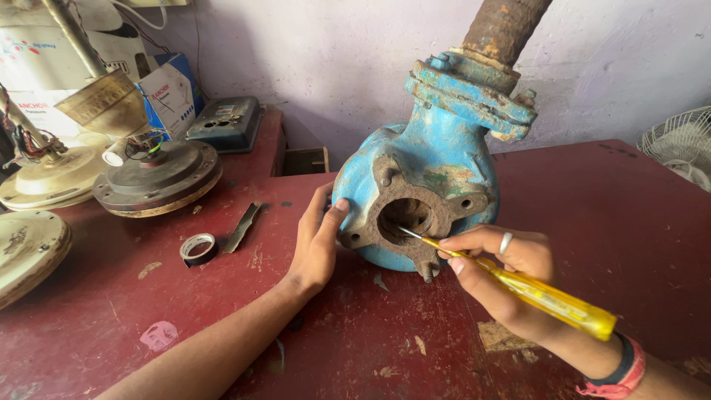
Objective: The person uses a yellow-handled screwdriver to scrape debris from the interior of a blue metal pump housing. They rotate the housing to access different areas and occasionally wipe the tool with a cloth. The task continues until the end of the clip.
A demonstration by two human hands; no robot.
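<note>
Screwdriver [518, 285] pinched in right-hand fingers [474, 244], left hand [317, 241] touching pump housing [429, 170]

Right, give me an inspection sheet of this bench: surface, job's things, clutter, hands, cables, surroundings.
Surface: red table, paint chipped and scuffed.
Job's things: blue pump housing with rusty flange and rusted pipe; yellow screwdriver, tip inside the flange opening.
Clutter: tape roll, metal strip, fan motor, cream fan parts, boxes.
Hands: left hand braces the housing; right hand grips the screwdriver.
Cables: loose coloured wires on the fan parts.
Surroundings: pale wall, white fan guard.
</note>
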